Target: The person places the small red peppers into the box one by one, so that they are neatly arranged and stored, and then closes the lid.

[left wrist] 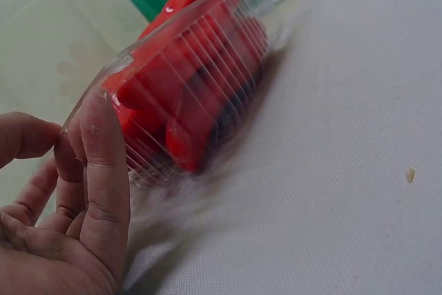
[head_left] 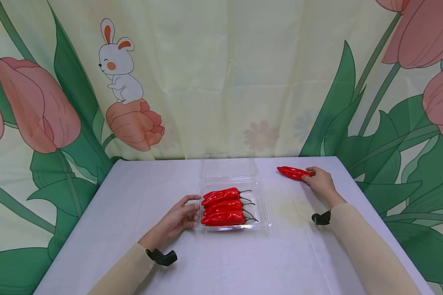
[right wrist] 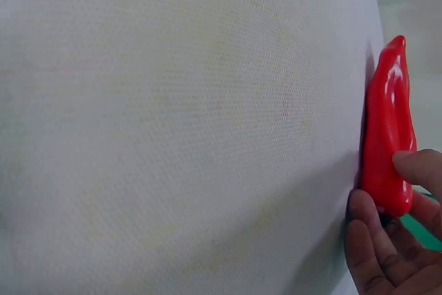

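Observation:
A hinged, see-through plastic box (head_left: 263, 213) stands on the table with its lid (head_left: 228, 168) swung back. Several glossy red chili peppers (head_left: 225, 206) lie side by side in it, green stems toward the right. At the box's left side, my left hand (head_left: 182, 215) holds the rim, its fingertips on both sides of the edge in the left wrist view. Toward the back right, another red chili pepper (right wrist: 390, 129) lies on the tablecloth. My right hand (head_left: 320, 181) grips that pepper at its stem end, thumb on top and fingers beneath; the stem is mostly hidden.
A white cloth (head_left: 133, 192) covers the table, which ends at a floral curtain (head_left: 206, 82) behind. Black wrist cameras (head_left: 162, 257) are strapped to both wrists. A small brownish speck (left wrist: 410, 174) lies on the cloth in the left wrist view.

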`<state>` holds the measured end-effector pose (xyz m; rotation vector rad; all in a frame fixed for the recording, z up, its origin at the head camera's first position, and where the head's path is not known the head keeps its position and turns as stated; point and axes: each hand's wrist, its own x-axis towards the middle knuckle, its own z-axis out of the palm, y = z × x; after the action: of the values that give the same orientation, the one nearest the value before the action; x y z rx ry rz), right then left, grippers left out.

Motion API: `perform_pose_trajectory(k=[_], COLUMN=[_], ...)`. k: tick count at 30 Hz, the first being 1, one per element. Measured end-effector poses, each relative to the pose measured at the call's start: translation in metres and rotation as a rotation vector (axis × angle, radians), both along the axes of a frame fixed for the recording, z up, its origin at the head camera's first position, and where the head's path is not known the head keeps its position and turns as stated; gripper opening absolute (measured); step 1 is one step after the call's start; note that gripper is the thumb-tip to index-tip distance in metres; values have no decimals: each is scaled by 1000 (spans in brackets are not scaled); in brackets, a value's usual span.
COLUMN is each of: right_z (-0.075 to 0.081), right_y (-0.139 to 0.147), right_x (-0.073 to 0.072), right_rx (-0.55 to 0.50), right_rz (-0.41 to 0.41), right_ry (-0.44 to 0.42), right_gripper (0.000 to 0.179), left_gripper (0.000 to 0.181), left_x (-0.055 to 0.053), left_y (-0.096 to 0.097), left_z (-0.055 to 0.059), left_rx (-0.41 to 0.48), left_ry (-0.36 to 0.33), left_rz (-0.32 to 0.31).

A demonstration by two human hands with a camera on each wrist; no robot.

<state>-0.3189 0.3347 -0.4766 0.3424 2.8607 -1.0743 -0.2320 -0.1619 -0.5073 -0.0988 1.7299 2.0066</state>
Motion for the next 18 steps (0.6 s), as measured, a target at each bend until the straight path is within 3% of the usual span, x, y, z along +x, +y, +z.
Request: perform_pose_trajectory(k=[18], right_z=[2], right_y=[-2], right_x=[7], right_rx=[-26], right_rz=[23], right_ry=[32], right_gripper=[57], left_gripper=[51], left_x=[0], left_y=[0], left_z=[1], left_rx=[2], left_ry=[0], left_rz=[-4])
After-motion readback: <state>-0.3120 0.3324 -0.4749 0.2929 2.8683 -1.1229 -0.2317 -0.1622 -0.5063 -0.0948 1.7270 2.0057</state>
